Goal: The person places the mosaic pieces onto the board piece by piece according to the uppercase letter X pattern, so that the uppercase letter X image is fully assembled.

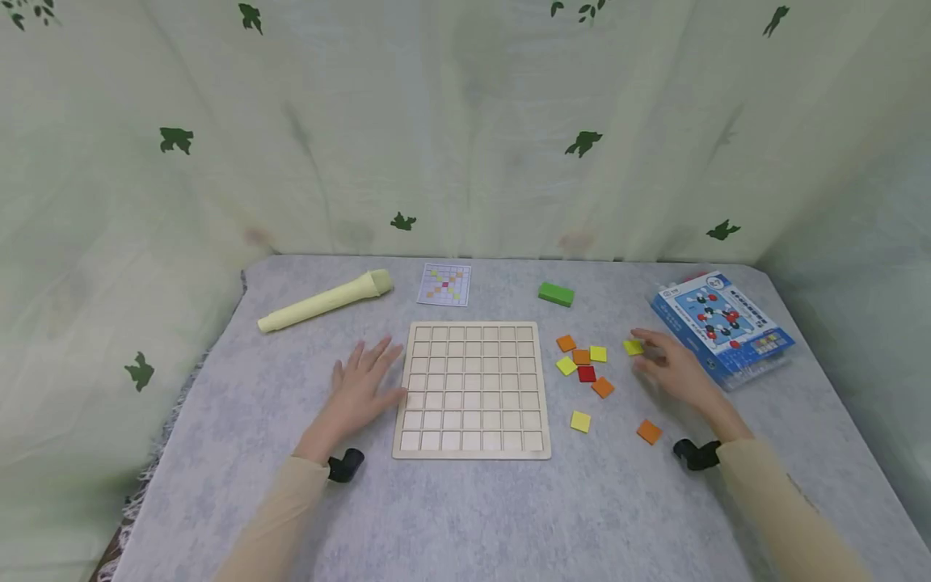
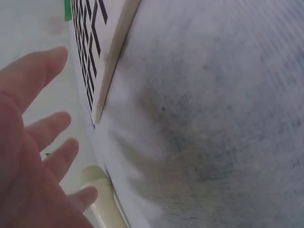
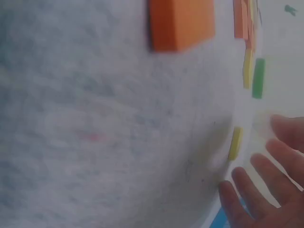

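A pale wooden grid board (image 1: 471, 390) lies on the table. My left hand (image 1: 358, 386) is spread at its left side, thumb tip right at the board's edge in the head view; in the left wrist view the palm holds nothing. My right hand (image 1: 676, 368) reaches over the table at the right, its fingers loosely extended. Right by its fingertips lies a yellow square tile (image 1: 633, 347); the right wrist view shows this yellow tile (image 3: 235, 143) on the table just past the fingers. Between board and hand lie several orange, yellow and red tiles, among them a red tile (image 1: 586, 373).
A blue box with molecule pictures (image 1: 720, 319) sits beside the right hand. At the back are a green block (image 1: 556, 294), a coloured pattern card (image 1: 444, 284) and a pale yellow rolled tube (image 1: 327, 301). One orange tile (image 1: 649, 432) lies nearer the front. Curtains hang behind the table.
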The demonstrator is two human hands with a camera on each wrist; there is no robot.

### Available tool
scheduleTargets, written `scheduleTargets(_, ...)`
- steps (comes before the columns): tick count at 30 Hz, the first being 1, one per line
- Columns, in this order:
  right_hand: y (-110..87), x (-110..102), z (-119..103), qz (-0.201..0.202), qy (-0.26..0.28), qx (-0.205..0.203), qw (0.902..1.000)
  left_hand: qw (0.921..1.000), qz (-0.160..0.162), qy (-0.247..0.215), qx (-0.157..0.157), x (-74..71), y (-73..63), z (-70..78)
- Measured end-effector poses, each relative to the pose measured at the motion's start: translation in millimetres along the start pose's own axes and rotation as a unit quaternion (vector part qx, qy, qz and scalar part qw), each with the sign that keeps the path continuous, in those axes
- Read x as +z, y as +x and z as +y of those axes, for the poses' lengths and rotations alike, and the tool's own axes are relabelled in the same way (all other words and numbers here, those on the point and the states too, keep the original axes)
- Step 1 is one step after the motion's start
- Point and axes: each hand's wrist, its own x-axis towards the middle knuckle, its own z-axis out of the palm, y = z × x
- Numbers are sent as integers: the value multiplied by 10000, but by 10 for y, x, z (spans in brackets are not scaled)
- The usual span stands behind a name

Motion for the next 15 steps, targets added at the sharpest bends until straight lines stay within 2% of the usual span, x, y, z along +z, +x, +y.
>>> scheduleTargets(3,55,-24,61,-161,84,58,9998,9983,-406,-379,172,32,-14,-91)
scheduleTargets(7,132,-44,109,-176,-120,22,9998,9940,-823,-672,265,75,-31,-175)
scheduleTargets(11,204,-39,139,-63,-391,-59,9992,9923,-890,-796,326,104,-49,-208)
scheduleTargets(15,265,-31,161,-39,-530,27,9986,9926,-874,-786,294,121,-63,-207)
